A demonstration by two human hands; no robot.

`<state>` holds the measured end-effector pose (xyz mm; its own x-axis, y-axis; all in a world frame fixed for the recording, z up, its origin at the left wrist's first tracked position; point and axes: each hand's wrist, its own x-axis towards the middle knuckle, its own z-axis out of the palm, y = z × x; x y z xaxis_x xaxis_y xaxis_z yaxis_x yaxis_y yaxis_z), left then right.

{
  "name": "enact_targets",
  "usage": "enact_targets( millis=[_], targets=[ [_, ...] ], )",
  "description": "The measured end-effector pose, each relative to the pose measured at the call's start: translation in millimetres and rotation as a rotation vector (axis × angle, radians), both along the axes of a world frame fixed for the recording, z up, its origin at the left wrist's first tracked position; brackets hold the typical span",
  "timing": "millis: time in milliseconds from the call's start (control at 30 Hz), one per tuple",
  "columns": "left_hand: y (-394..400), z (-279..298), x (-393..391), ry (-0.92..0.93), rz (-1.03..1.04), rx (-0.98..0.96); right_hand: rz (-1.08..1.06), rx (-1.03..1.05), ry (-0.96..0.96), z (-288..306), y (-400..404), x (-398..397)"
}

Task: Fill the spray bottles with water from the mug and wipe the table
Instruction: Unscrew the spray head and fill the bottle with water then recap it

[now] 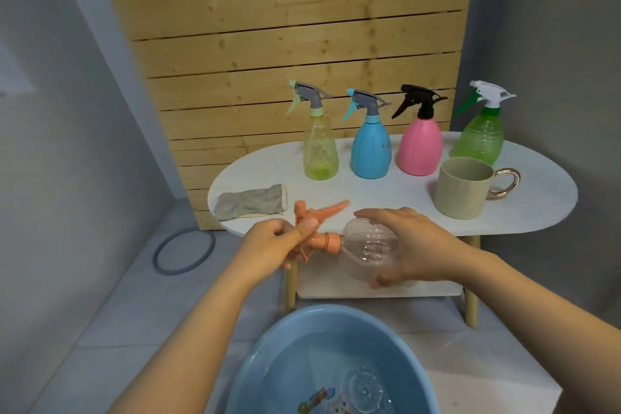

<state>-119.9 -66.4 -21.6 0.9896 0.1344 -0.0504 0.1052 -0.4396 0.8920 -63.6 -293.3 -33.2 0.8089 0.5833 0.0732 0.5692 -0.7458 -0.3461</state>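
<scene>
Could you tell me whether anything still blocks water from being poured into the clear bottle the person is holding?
Yes. The orange spray head sits on the neck of the clear bottle, closing its mouth. The left hand grips that head; the right hand holds the bottle sideways. The mug stands apart on the table.

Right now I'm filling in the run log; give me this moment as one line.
left hand grips orange spray head | right hand holds clear bottle sideways | mug untouched

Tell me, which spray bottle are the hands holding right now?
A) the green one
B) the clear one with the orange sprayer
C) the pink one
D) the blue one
B: the left hand grips the orange sprayer and the right hand the clear bottle, tipped sideways.
</scene>
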Motion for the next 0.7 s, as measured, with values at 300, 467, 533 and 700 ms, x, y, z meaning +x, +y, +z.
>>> enact_targets(
  millis=[300,467,533,700],
  targets=[
    [4.4,-5.7,6.2,-0.041,-0.02,-0.213,-0.05,0.01,-0.108,-4.0,2.7,7.6],
    [12.0,-16.8,10.7,-0.189,-0.085,0.182,-0.023,0.028,-0.053,-1.8,-1.9,10.7],
    [12.7,-16.8,13.2,-0.251,0.002,0.252,-0.001,0.037,-0.046,-2.1,0.5,9.0],
    [12.9,-13.2,16.0,-0.044,0.031,0.023,-0.013,0.026,-0.217,-4.2,5.2,9.5]
  ],
)
